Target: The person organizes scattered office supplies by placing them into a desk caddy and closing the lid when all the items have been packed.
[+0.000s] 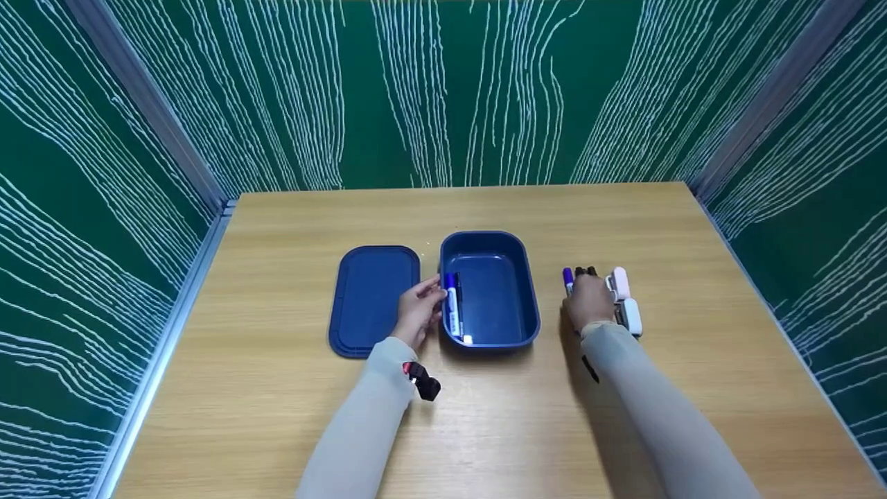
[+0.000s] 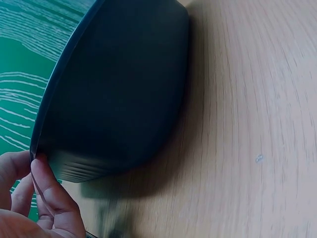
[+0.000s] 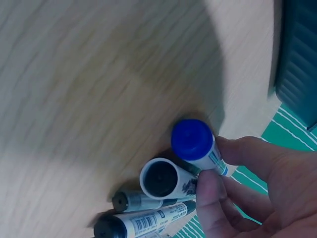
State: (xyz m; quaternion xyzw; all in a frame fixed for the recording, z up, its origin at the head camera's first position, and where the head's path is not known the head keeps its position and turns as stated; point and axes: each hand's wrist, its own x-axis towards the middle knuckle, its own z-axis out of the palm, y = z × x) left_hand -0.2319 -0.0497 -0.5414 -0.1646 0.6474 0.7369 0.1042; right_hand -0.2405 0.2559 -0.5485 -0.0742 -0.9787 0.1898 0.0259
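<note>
My left hand (image 1: 419,312) pinches the left rim of a dark blue plastic box (image 1: 499,301); the left wrist view shows thumb and finger on that rim. Inside the box, a blue-capped white marker (image 1: 454,312) lies along the left wall, beside a dark pen (image 1: 460,285). Right of the box, my right hand (image 1: 589,301) reaches down over a row of markers. Its thumb and fingers pinch a white marker with a blue end (image 3: 192,140). Beside it lie a white marker with a dark end (image 3: 161,178), a slim pen (image 3: 133,201) and a black-capped marker (image 3: 148,223).
A flat dark blue lid (image 1: 378,298) lies left of the box. Small rounded pink (image 1: 619,283) and white (image 1: 631,317) objects sit just right of my right hand. Green panels with white lines (image 1: 395,90) enclose the wooden table (image 1: 478,423) at the back and sides.
</note>
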